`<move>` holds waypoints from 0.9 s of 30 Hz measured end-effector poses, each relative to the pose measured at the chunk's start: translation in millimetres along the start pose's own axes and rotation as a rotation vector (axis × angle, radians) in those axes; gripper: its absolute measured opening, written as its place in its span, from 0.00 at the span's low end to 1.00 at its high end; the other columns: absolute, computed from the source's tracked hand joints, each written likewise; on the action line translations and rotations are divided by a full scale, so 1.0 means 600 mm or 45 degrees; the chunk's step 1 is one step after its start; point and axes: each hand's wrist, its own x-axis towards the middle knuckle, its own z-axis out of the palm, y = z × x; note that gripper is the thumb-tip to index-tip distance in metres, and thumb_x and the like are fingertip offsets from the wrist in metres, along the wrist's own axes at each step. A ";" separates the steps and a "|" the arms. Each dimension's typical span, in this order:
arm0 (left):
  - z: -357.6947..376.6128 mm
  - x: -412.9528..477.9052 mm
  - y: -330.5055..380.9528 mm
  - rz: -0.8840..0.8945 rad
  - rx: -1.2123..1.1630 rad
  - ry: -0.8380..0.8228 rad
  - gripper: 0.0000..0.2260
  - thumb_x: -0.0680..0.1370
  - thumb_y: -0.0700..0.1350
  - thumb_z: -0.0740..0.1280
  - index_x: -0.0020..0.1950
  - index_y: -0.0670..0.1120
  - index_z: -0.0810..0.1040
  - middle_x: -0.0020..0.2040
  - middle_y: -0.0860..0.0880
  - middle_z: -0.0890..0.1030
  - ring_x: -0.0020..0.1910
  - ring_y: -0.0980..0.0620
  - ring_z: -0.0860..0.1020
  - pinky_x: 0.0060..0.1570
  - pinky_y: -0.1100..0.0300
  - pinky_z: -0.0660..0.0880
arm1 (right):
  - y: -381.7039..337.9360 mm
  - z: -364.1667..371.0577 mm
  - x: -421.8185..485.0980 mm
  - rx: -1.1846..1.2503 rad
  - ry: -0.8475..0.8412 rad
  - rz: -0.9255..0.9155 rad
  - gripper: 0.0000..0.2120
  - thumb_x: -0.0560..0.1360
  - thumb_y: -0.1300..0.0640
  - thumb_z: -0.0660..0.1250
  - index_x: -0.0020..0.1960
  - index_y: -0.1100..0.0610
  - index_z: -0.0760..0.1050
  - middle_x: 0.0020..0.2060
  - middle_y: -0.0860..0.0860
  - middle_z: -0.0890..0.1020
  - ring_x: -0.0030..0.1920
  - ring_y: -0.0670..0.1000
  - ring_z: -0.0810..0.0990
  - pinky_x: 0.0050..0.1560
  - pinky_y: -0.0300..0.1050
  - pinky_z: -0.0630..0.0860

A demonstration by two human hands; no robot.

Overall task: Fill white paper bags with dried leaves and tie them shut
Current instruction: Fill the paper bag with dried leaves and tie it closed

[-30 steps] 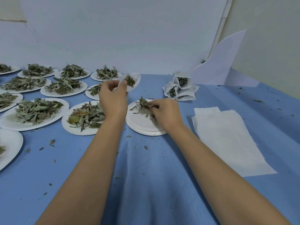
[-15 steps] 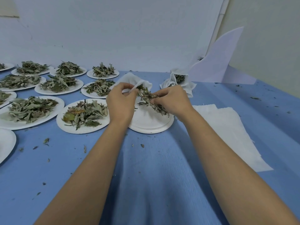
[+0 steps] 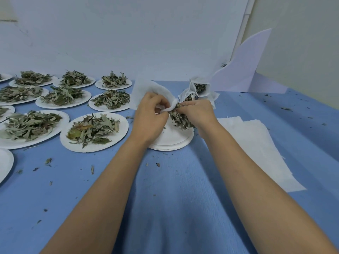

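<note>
- Currently left hand pinches the mouth edge of a white paper bag, held up over the plates. Bag's inside can't be seen.
- Opposite, right hand grips a bunch of dried leaves, with the bunch's top end touching the bag mouth.
- Under both hands: plate stack, top plate nearly bare, a few crumbs on it.
- Just behind the right hand: filled bags in a cluster. Top one's mouth is open, leaves showing inside.
- Left side: paper plates in rows, each carrying a leaf heap. The nearest sits just left of the left wrist.
- Right of the stack: flat bags in a pile, near corner hidden by the right forearm.
- Underneath: blue cloth covers the table, leaf crumbs scattered on it.
- Back right: white board stands at the corner.
</note>
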 end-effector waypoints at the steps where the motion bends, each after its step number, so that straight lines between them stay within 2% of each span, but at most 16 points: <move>1: 0.000 0.000 0.001 -0.008 -0.016 -0.036 0.07 0.75 0.34 0.65 0.43 0.46 0.74 0.50 0.52 0.70 0.49 0.53 0.75 0.48 0.74 0.70 | 0.001 0.001 0.000 0.010 0.013 -0.006 0.13 0.68 0.65 0.72 0.31 0.49 0.78 0.34 0.52 0.82 0.44 0.54 0.82 0.50 0.51 0.80; 3: 0.000 0.000 0.005 -0.063 -0.098 -0.110 0.06 0.76 0.36 0.66 0.44 0.47 0.74 0.52 0.52 0.68 0.52 0.51 0.75 0.52 0.69 0.71 | 0.002 0.003 0.001 0.028 0.031 -0.018 0.14 0.68 0.66 0.72 0.30 0.49 0.78 0.33 0.54 0.82 0.41 0.55 0.82 0.47 0.52 0.80; 5: 0.002 -0.002 0.007 -0.100 -0.143 -0.164 0.07 0.74 0.40 0.69 0.45 0.50 0.74 0.54 0.53 0.66 0.54 0.53 0.75 0.50 0.70 0.71 | 0.003 0.006 0.001 0.032 0.032 -0.025 0.14 0.68 0.66 0.71 0.30 0.50 0.79 0.30 0.53 0.81 0.36 0.53 0.80 0.42 0.51 0.79; 7: 0.002 -0.003 0.006 -0.097 -0.118 -0.191 0.10 0.72 0.42 0.74 0.46 0.51 0.74 0.56 0.52 0.65 0.54 0.54 0.75 0.53 0.68 0.72 | 0.004 0.008 0.001 0.051 0.009 -0.012 0.13 0.69 0.66 0.70 0.31 0.51 0.80 0.29 0.54 0.80 0.34 0.54 0.78 0.41 0.52 0.78; 9: 0.000 -0.003 0.005 -0.085 -0.099 -0.201 0.13 0.69 0.40 0.76 0.47 0.49 0.74 0.57 0.51 0.65 0.56 0.52 0.74 0.59 0.60 0.74 | 0.003 0.009 -0.001 0.092 -0.029 0.007 0.09 0.69 0.65 0.71 0.33 0.54 0.81 0.31 0.57 0.80 0.33 0.55 0.76 0.38 0.51 0.76; 12: -0.002 -0.001 0.006 -0.058 -0.066 -0.164 0.15 0.67 0.39 0.78 0.46 0.48 0.75 0.56 0.50 0.65 0.55 0.48 0.76 0.59 0.55 0.75 | -0.003 0.011 -0.005 0.125 -0.063 0.012 0.02 0.69 0.64 0.72 0.38 0.62 0.82 0.32 0.59 0.78 0.32 0.54 0.73 0.35 0.47 0.71; 14: -0.002 -0.001 0.006 -0.057 -0.022 -0.105 0.15 0.66 0.40 0.78 0.45 0.48 0.75 0.55 0.51 0.65 0.51 0.46 0.78 0.55 0.55 0.76 | -0.007 0.015 -0.007 0.132 -0.100 0.015 0.06 0.70 0.67 0.69 0.43 0.70 0.80 0.34 0.59 0.75 0.34 0.54 0.71 0.38 0.48 0.70; 16: -0.002 0.000 0.004 -0.069 0.014 -0.037 0.14 0.66 0.41 0.78 0.44 0.48 0.75 0.54 0.50 0.66 0.48 0.44 0.78 0.53 0.56 0.76 | -0.013 0.017 -0.008 0.172 -0.167 0.037 0.05 0.70 0.71 0.65 0.42 0.74 0.75 0.35 0.60 0.71 0.34 0.55 0.68 0.37 0.48 0.67; 17: -0.002 0.001 0.002 -0.080 0.032 -0.009 0.14 0.66 0.41 0.79 0.44 0.48 0.76 0.54 0.50 0.67 0.47 0.44 0.78 0.52 0.57 0.76 | -0.016 0.016 -0.009 0.214 -0.205 0.063 0.03 0.71 0.72 0.63 0.41 0.71 0.75 0.36 0.60 0.70 0.33 0.55 0.68 0.35 0.49 0.67; 18: -0.003 0.001 0.000 -0.092 0.059 0.017 0.13 0.66 0.42 0.79 0.43 0.49 0.76 0.54 0.50 0.67 0.46 0.44 0.78 0.50 0.59 0.75 | -0.018 0.015 -0.009 0.257 -0.238 0.092 0.05 0.71 0.72 0.61 0.42 0.67 0.75 0.36 0.60 0.71 0.32 0.54 0.69 0.34 0.48 0.70; 21: -0.004 0.003 -0.006 -0.102 0.142 0.084 0.12 0.67 0.41 0.78 0.43 0.49 0.76 0.54 0.49 0.68 0.43 0.47 0.76 0.46 0.65 0.72 | -0.021 0.014 -0.008 0.331 -0.327 0.148 0.08 0.74 0.70 0.60 0.48 0.67 0.77 0.39 0.60 0.76 0.35 0.55 0.75 0.41 0.48 0.76; 22: -0.004 0.003 -0.008 -0.102 0.161 0.103 0.12 0.67 0.41 0.78 0.42 0.49 0.76 0.53 0.49 0.68 0.43 0.49 0.75 0.44 0.68 0.70 | -0.023 0.015 -0.010 0.340 -0.338 0.161 0.08 0.74 0.69 0.59 0.47 0.66 0.77 0.38 0.59 0.75 0.33 0.54 0.73 0.39 0.46 0.75; 24: -0.005 0.005 -0.011 -0.104 0.172 0.135 0.12 0.67 0.41 0.78 0.42 0.49 0.76 0.53 0.48 0.69 0.43 0.51 0.73 0.40 0.72 0.67 | -0.026 0.018 -0.011 0.345 -0.345 0.193 0.08 0.74 0.68 0.58 0.47 0.62 0.75 0.39 0.59 0.71 0.30 0.53 0.67 0.33 0.41 0.66; 25: -0.006 0.006 -0.011 -0.107 0.166 0.148 0.12 0.67 0.41 0.78 0.42 0.49 0.76 0.52 0.48 0.70 0.44 0.51 0.73 0.39 0.75 0.66 | -0.026 0.019 -0.011 0.349 -0.357 0.194 0.07 0.74 0.66 0.58 0.48 0.61 0.73 0.40 0.58 0.69 0.33 0.54 0.65 0.33 0.41 0.63; 27: -0.007 0.008 -0.012 -0.120 0.159 0.170 0.12 0.66 0.41 0.78 0.42 0.49 0.76 0.51 0.49 0.70 0.44 0.53 0.72 0.38 0.77 0.65 | -0.026 0.018 -0.010 0.336 -0.380 0.179 0.07 0.74 0.63 0.57 0.47 0.60 0.73 0.42 0.59 0.72 0.39 0.55 0.68 0.39 0.44 0.64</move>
